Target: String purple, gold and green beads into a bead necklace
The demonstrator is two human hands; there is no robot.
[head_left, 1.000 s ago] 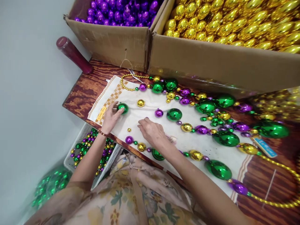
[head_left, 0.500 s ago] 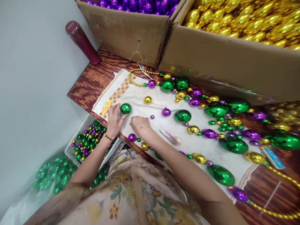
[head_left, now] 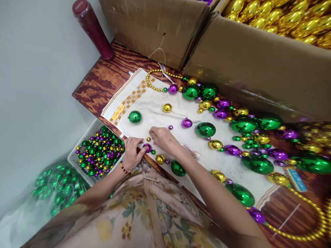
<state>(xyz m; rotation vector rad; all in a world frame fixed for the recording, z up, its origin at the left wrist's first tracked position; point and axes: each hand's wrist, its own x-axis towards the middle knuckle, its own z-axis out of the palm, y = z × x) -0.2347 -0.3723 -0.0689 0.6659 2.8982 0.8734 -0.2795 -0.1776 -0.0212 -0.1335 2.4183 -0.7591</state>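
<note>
My left hand is at the table's front edge, thumb and fingers closed on a shiny purple bead. A small green bead follows it, then a gold bead and a large green bead partly under my right forearm. My right hand is in a pinch just above; what its fingertips hold is hidden. Between the hands is a small gold bead. Loose on the white cloth lie a green ball, a gold ball and a purple ball.
Finished-looking bead strands run along the table's right. Cardboard boxes stand at the back, one with gold beads. A dark red bottle stands at the back left corner. Below the left edge is a basket of mixed beads.
My left hand has left the green ball and come down toward me to the purple bead. My right hand stays in a pinch. A small gold bead now shows between the hands.
</note>
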